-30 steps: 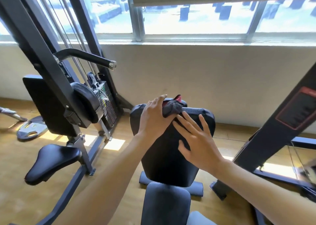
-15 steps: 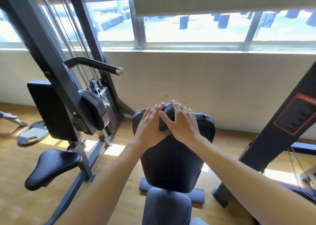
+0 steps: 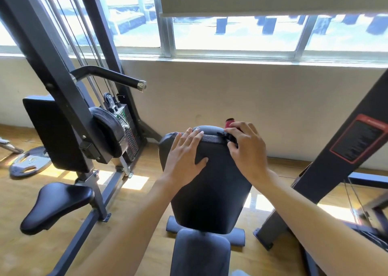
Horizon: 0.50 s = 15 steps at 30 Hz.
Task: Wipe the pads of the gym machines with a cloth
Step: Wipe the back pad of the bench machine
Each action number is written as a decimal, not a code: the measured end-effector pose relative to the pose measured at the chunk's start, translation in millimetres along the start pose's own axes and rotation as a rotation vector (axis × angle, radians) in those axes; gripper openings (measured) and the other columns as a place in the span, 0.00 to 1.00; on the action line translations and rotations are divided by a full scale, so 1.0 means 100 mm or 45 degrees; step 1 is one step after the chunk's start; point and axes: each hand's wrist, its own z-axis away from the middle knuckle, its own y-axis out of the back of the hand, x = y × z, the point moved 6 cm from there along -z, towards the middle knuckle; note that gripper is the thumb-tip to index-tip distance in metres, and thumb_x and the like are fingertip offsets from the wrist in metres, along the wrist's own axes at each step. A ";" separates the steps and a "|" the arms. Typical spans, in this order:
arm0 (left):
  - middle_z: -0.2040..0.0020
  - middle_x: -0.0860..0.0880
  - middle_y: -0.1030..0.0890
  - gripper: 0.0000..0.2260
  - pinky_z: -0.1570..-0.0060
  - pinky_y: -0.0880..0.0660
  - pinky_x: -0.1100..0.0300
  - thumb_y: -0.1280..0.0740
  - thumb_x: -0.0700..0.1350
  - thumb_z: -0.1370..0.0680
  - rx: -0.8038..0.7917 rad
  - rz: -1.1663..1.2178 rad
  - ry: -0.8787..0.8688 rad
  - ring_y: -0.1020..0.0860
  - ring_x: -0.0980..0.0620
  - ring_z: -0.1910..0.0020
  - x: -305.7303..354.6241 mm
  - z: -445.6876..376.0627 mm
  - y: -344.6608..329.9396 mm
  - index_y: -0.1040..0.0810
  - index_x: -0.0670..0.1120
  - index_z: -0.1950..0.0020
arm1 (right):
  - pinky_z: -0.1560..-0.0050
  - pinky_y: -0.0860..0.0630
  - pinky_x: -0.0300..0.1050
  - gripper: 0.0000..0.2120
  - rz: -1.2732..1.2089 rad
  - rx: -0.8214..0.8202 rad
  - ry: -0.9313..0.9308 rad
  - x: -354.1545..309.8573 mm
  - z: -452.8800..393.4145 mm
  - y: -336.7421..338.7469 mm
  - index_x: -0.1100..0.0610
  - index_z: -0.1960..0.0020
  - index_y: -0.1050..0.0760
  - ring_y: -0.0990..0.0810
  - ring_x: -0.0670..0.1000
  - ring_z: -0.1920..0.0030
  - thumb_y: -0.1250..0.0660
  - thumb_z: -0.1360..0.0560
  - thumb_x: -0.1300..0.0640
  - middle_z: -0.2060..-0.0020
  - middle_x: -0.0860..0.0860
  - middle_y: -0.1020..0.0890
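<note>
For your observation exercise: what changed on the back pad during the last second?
The right hand took the cloth from the left hand and carried it to the back pad's top right corner. The left hand let go and now presses flat. The pad stayed put.

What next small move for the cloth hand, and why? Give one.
Probably drag the cloth leftward along the backrest top. The right hand pinches it bunched at the right corner, while the left hand lies flat, steadying the pad; the top edge between them looks unwiped.

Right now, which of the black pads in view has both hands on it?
The upright back pad in the middle; the left hand presses it flat, the right hand wipes its top.
</note>
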 end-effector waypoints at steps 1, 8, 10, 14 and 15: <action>0.19 0.49 0.35 0.32 0.18 0.51 0.47 0.28 0.52 0.21 0.017 -0.001 -0.004 0.43 0.47 0.18 0.03 0.01 -0.02 0.35 0.47 0.20 | 0.46 0.21 0.50 0.18 0.054 0.059 0.011 0.06 0.03 0.05 0.54 0.43 0.16 0.24 0.54 0.43 0.26 0.31 0.66 0.44 0.47 0.18; 0.20 0.48 0.33 0.29 0.18 0.54 0.48 0.28 0.44 0.22 0.120 0.089 -0.007 0.42 0.48 0.18 0.36 0.10 -0.23 0.31 0.47 0.22 | 0.34 0.28 0.42 0.35 -0.059 -0.045 -0.106 0.21 0.16 -0.18 0.57 0.24 0.31 0.31 0.54 0.30 0.26 0.25 0.45 0.28 0.54 0.28; 0.20 0.49 0.33 0.30 0.18 0.55 0.49 0.28 0.43 0.23 0.120 0.074 -0.001 0.42 0.48 0.18 0.37 0.10 -0.22 0.32 0.48 0.22 | 0.30 0.33 0.44 0.39 -0.064 -0.072 -0.236 0.27 0.14 -0.22 0.57 0.21 0.34 0.35 0.57 0.25 0.27 0.24 0.40 0.23 0.58 0.34; 0.20 0.49 0.36 0.31 0.18 0.58 0.51 0.29 0.44 0.24 0.096 0.001 -0.031 0.44 0.48 0.18 0.36 0.11 -0.24 0.35 0.47 0.21 | 0.39 0.19 0.55 0.21 -0.101 0.017 -0.165 0.27 0.09 -0.20 0.57 0.32 0.20 0.19 0.56 0.39 0.27 0.22 0.49 0.35 0.54 0.19; 0.20 0.48 0.36 0.32 0.18 0.58 0.51 0.30 0.44 0.24 0.099 -0.011 -0.029 0.44 0.47 0.18 0.37 0.11 -0.26 0.35 0.47 0.22 | 0.45 0.17 0.53 0.17 -0.127 0.068 -0.125 0.28 0.09 -0.17 0.57 0.34 0.18 0.17 0.55 0.44 0.28 0.21 0.53 0.40 0.53 0.17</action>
